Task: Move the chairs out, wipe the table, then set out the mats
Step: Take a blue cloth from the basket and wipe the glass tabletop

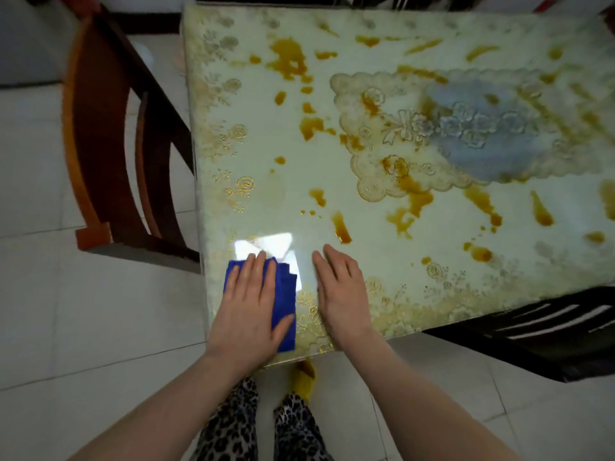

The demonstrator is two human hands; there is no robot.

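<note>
Left hand [251, 299] lay flat, fingers spread, pressing folded blue cloth [283, 294] onto table [253, 134] near corner. Right hand [342, 291] rested open, empty, just beside cloth. 2 chairs: brown chair [100, 128] left, dark chair [532, 331] right. Amber spills [289, 59] everywhere. Risk: 1 small cloth could smear liquid, push it over edge.

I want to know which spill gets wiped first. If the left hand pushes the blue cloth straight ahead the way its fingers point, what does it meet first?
Past the bright glare, the left hand and blue cloth would probably first meet the small orange drops; the line is approximate.
</note>
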